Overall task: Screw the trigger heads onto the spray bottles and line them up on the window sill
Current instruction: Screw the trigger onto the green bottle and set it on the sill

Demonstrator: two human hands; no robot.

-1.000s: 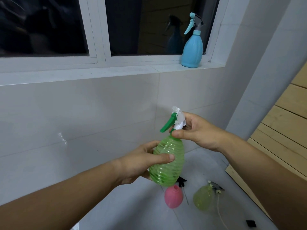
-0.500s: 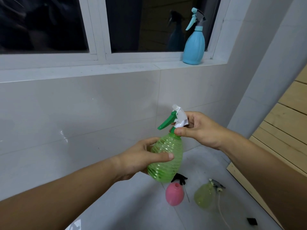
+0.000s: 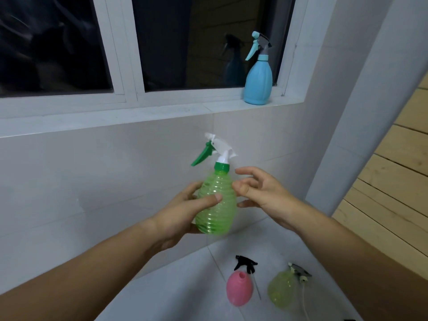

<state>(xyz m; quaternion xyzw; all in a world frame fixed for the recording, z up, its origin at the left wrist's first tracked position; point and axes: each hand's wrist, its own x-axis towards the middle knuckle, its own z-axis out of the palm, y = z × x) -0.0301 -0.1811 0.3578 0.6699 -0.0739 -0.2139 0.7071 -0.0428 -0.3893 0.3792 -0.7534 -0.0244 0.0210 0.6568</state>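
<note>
My left hand grips the ribbed green spray bottle around its belly, holding it upright in front of the tiled wall. Its white and green trigger head sits on the green collar. Just right of the bottle, my right hand has its fingers spread and holds nothing. A blue spray bottle with its trigger head on stands at the right end of the window sill. On the floor lie a pink bottle without a head, a black trigger head and a yellow-green bottle with a loose head.
A white wall corner rises on the right, with wooden slats beyond it. The dark window is shut behind the sill. White tiles cover the wall and floor.
My right hand has let go of the trigger head and dropped beside the bottle with its fingers apart. The bottle has risen a little and stands more upright.
</note>
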